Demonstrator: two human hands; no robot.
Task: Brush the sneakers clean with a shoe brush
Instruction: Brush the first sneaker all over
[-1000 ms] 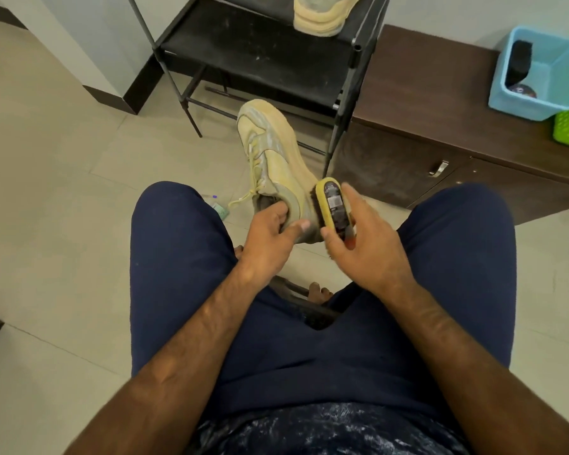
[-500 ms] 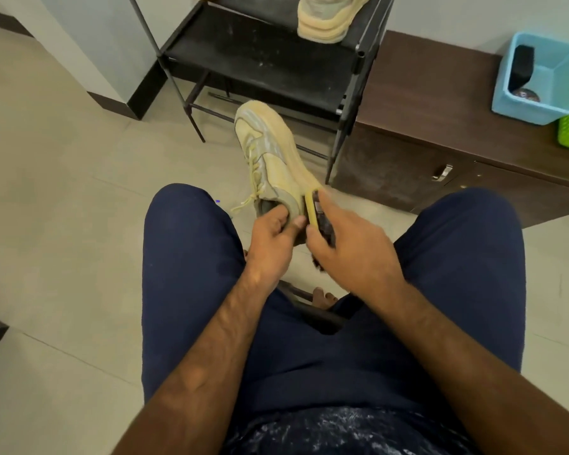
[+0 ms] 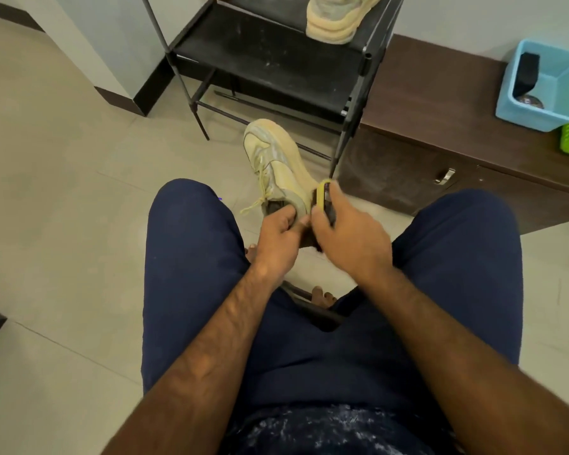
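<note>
In the centre of the frame, the left hand [image 3: 278,239] curls its fingers [image 3: 284,214] round the heel opening of the pale yellow sneaker [image 3: 276,159], whose toe points up-frame. The right hand [image 3: 350,239] grips the yellow-edged shoe brush [image 3: 322,193], which lies against the sneaker's right side by the heel. A second sneaker [image 3: 334,18] sits on the black shoe rack [image 3: 270,64] at the top.

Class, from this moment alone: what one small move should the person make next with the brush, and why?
Probably sweep the brush forward along the sneaker toward its toe: the right hand grips it against the heel end, while the left hand steadies the collar.
</note>
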